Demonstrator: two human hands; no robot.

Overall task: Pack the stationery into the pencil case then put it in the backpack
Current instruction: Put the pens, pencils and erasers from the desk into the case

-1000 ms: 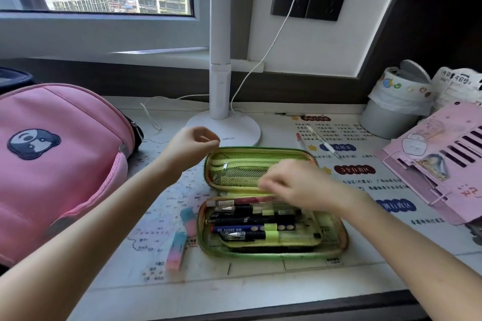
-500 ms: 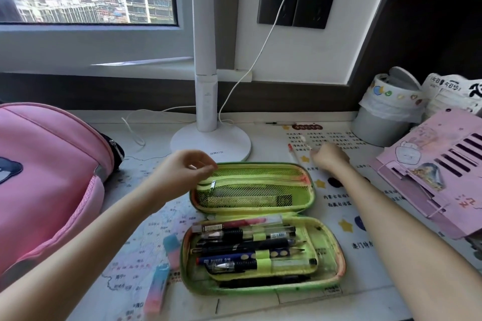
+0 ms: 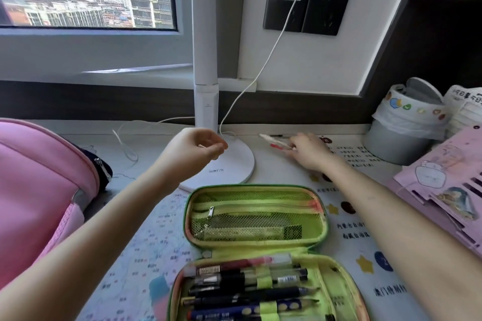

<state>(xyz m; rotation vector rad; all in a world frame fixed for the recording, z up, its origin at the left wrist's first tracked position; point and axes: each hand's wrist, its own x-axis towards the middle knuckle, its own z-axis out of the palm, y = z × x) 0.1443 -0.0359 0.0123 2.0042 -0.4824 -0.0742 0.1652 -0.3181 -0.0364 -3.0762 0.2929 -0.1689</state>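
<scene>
The green pencil case (image 3: 257, 217) lies open at the desk's front, its mesh lid folded back and several pens (image 3: 247, 284) strapped in the lower half. My right hand (image 3: 309, 152) reaches past the case to the back of the desk and its fingers pinch a white and red pen (image 3: 275, 143) lifted at a slant. My left hand (image 3: 194, 155) hovers over the lamp base, loosely curled with nothing in it. The pink backpack (image 3: 39, 190) lies at the left. A blue and pink eraser (image 3: 159, 286) rests left of the case.
A white desk lamp (image 3: 206, 91) stands behind the case, its cable (image 3: 255, 70) running to a wall socket. A grey bin with a plastic liner (image 3: 401, 128) sits at the back right. A pink book stand (image 3: 448, 190) fills the right edge. Another thin pen (image 3: 283, 135) lies by the wall.
My right hand left the pens in the case, reached to the back of the desk and closed on the white and red pen. The view moved forward and down.
</scene>
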